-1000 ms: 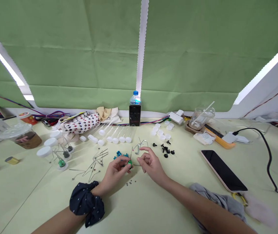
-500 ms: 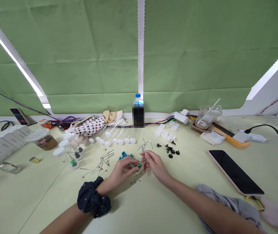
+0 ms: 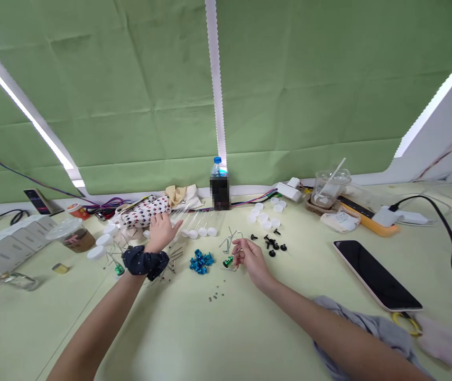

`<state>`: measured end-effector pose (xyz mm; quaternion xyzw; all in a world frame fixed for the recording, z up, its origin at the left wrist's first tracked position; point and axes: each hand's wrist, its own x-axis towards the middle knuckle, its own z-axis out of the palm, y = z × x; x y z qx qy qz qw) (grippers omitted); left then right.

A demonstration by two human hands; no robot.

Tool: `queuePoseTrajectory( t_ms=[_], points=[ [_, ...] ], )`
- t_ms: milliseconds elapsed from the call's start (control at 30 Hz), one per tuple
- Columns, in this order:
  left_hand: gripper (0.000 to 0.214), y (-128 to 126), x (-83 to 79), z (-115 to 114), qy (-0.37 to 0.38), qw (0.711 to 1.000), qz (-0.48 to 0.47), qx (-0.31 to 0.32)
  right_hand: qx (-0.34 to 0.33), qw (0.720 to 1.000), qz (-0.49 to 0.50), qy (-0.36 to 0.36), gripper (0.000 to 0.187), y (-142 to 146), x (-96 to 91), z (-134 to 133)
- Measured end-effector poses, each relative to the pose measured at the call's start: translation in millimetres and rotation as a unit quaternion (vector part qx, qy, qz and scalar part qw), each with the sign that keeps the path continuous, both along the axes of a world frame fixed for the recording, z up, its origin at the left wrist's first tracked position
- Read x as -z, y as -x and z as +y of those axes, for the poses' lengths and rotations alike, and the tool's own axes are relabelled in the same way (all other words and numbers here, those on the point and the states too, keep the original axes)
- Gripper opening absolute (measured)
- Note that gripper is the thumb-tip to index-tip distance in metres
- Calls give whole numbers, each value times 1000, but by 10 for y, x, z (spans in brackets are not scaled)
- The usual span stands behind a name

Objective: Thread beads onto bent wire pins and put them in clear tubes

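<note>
My right hand (image 3: 250, 263) is closed around thin bent metal wires. A shiny green metal fitting (image 3: 228, 261) sticks out to the left of its fingers. My left hand (image 3: 162, 230) is stretched forward with the thumb spread apart, over the row of clear tubes with white ends (image 3: 202, 232); whether its fingertips touch one is hidden. Blue metal fittings (image 3: 201, 262) lie in a pile between the hands. Bent metal wires (image 3: 176, 254) lie under the left wrist, partly covered by a dark scrunchie (image 3: 145, 262). Tiny metal bits (image 3: 216, 295) are scattered in front.
White caps (image 3: 264, 217) and black screw-like pieces (image 3: 272, 245) lie beyond my right hand. A phone (image 3: 376, 274) is at the right. Assembled white-topped pieces (image 3: 97, 253), a lidded cup (image 3: 75, 238) and white boxes (image 3: 6, 248) stand left. A bottle (image 3: 217, 168) is at the back.
My left hand has left the green fitting and moved forward and left to the tubes. My right hand keeps the wire and fitting. The blue pile is now uncovered.
</note>
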<state>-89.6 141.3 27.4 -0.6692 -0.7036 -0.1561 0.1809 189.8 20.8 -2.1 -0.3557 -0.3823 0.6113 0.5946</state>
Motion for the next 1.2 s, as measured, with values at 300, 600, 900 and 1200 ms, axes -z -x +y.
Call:
queuePoseTrajectory(
  t_ms=[300, 600, 900, 1200],
  points=[
    [43, -14, 123, 70, 35, 999, 33, -23, 10, 1000, 17, 3, 44, -14, -13, 27],
    [34, -91, 29, -524, 34, 994, -54, 90, 38, 995, 91, 19, 42, -59, 10, 114],
    [23, -410, 66, -1385, 98, 944, -166, 266, 129, 977, 172, -8, 32, -268, -68, 330],
    [20, -617, 78, -1554, 73, 928, -186, 316, 57, 981, 188, 5, 29, -247, -220, 243]
  ],
)
